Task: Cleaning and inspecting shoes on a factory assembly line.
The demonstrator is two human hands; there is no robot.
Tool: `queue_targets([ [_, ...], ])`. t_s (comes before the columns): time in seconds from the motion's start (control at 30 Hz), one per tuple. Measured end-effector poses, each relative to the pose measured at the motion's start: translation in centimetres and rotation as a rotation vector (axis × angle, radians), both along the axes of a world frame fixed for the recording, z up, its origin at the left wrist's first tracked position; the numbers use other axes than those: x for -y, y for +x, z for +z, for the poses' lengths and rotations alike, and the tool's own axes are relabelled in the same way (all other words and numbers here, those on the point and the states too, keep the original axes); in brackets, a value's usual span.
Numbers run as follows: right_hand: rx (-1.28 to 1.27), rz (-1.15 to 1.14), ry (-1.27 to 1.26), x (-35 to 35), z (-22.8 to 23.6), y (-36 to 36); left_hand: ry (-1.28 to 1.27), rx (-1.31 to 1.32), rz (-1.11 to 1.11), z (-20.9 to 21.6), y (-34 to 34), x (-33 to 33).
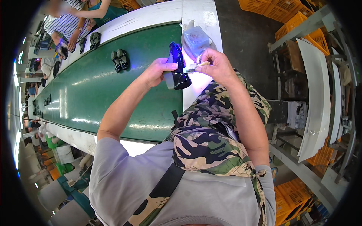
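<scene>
Fingers of the left hand [155,72] grip a glossy black shoe [180,75] at upper centre, the right hand [218,66] pinches a small pale tool [192,69] beside it, and a translucent bluish plastic container [196,37] shows just above.

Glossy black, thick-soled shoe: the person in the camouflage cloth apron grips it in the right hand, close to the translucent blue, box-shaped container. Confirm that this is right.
Wrong hand: the head view shows the left hand gripping the glossy black, thick-soled shoe. The camouflage cloth apron and the nearby translucent blue, box-shaped container are as stated.
</scene>
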State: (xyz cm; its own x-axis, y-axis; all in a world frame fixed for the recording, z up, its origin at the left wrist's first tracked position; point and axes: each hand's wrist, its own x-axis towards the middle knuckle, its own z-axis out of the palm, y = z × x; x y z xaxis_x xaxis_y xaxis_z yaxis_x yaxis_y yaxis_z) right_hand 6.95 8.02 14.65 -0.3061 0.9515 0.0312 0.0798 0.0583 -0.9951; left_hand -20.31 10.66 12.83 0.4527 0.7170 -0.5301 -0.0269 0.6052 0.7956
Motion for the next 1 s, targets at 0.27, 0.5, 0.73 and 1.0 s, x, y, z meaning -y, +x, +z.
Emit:
queue_targets([
  [0.27, 0.056, -0.019, 0.057, 0.7, 0.5, 0.9, -0.13, 0.095, 0.049, -1.0, 0.5, 0.3],
  [0.5, -0.018, -0.008, 0.195, 1.1, 0.7, 1.3, -0.292, 0.289, 0.156, -1.8, 1.4, 1.2],
  [0.73, -0.091, 0.035, 0.23, 0.6, 0.6, 1.0, -0.278, 0.31, 0.139, -3.2, 0.0, 1.5],
  [1.0, -0.142, 0.047, 0.246, 0.4, 0.8, 0.5, -0.353, 0.428, 0.245, -2.2, 1.2, 3.4],
])
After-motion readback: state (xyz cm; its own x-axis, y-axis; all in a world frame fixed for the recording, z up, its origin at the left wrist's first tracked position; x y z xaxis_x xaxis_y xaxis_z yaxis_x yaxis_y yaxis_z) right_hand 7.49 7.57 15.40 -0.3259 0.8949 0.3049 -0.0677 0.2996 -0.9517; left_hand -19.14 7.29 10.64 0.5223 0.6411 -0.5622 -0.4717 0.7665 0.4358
